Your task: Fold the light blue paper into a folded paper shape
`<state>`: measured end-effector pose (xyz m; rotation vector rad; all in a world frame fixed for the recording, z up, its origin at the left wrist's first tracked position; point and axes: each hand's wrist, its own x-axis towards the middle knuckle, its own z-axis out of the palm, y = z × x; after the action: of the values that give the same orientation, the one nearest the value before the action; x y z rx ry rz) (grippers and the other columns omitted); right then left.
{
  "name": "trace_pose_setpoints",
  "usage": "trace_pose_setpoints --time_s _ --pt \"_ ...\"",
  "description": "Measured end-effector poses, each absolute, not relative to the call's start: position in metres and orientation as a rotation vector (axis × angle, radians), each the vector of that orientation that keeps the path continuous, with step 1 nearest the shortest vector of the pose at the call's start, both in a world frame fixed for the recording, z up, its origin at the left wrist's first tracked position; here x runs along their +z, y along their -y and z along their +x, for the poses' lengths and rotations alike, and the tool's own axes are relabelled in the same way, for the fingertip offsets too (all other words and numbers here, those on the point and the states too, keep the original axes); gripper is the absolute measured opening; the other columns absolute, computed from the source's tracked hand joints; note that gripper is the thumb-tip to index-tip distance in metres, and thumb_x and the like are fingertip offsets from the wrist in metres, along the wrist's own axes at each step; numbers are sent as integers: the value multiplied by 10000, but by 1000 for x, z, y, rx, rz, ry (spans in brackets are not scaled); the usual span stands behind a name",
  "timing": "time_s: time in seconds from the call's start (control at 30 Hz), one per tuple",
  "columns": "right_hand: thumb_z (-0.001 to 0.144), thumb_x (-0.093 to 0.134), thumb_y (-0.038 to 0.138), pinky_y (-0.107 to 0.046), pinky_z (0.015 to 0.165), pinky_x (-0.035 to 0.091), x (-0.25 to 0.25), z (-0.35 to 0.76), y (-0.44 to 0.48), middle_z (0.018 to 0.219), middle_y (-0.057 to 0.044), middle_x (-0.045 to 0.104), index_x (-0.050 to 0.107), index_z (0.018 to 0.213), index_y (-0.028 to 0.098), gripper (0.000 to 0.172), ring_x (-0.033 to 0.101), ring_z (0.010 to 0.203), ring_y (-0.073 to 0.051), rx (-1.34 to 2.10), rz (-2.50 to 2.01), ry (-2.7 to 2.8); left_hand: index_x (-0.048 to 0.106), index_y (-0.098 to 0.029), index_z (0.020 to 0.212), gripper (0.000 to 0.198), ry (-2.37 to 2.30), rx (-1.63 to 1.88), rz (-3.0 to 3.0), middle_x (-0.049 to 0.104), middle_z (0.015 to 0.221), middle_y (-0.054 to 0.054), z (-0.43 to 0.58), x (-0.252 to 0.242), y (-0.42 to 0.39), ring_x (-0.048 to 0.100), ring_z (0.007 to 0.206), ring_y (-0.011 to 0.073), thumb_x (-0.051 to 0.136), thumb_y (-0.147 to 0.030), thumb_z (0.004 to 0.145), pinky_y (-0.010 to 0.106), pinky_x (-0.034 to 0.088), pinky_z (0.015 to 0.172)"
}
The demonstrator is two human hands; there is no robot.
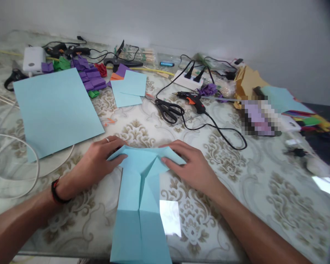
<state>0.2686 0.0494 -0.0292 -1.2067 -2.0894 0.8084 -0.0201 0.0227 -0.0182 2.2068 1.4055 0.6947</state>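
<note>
A light blue sheet of folded paper (132,190) lies in front of me, its sides folded in to a centre seam and its far end spread out into two flaps. My left hand (103,156) pinches the left flap, thumb on top and fingers behind it. On the other side my right hand (191,163) grips the right flap the same way. The near end of the paper reaches past the table's front edge. To the left, close to my left hand, rests a large flat light blue sheet (57,113).
Black-handled scissors (169,110) and a corded glue gun (192,101) lie beyond my hands. Smaller blue paper squares (133,84), purple folded paper pieces (90,77) and a white power strip (188,80) are farther back. A white cable (37,165) loops at left.
</note>
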Motion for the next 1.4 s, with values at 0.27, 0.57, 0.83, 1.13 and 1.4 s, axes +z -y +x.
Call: trace_pose_setpoints --time_s 0.27,0.57,0.83,1.13,1.4 --pt "992 616 201 -429 938 588 -38 263 -37 1100 -80 727 735 1192 255 239 708 1033 -241 550 -1068 2197 698 -216 1220 253 -1206 712 2433 732 1177 75 -27 -21 -18 704 1111 211 531 -194 1030 362 591 992" --pt "928 504 15 -462 988 578 -49 293 -41 1416 -99 688 616 1428 191 542 641 1255 -266 219 -670 2614 595 -165 1409 532 -1057 489 2867 735 1264 124 -34 -15 -7 694 1179 272 489 22 923 448 603 1006" --pt "771 436 -96 -513 1065 528 -39 306 -40 1525 -60 606 541 1513 236 820 531 1425 -248 306 -682 2801 482 -267 1540 760 -964 400 2853 668 1438 86 -52 -16 2 617 1332 245 420 74 863 449 524 1108" --pt "767 497 20 -569 1186 440 -13 319 -38 1675 -77 401 452 1573 247 838 318 1571 -284 800 -719 2728 558 -250 1451 578 -970 236 2538 526 1566 97 -49 14 10 501 1425 307 501 -173 881 528 434 1173" --pt "974 669 378 -421 902 603 3 288 -36 1265 -103 708 701 1276 246 331 708 1058 -248 927 -1314 2415 645 -193 972 140 -1388 151 2544 675 1144 99 5 3 1 681 1038 306 748 -264 911 446 572 844"
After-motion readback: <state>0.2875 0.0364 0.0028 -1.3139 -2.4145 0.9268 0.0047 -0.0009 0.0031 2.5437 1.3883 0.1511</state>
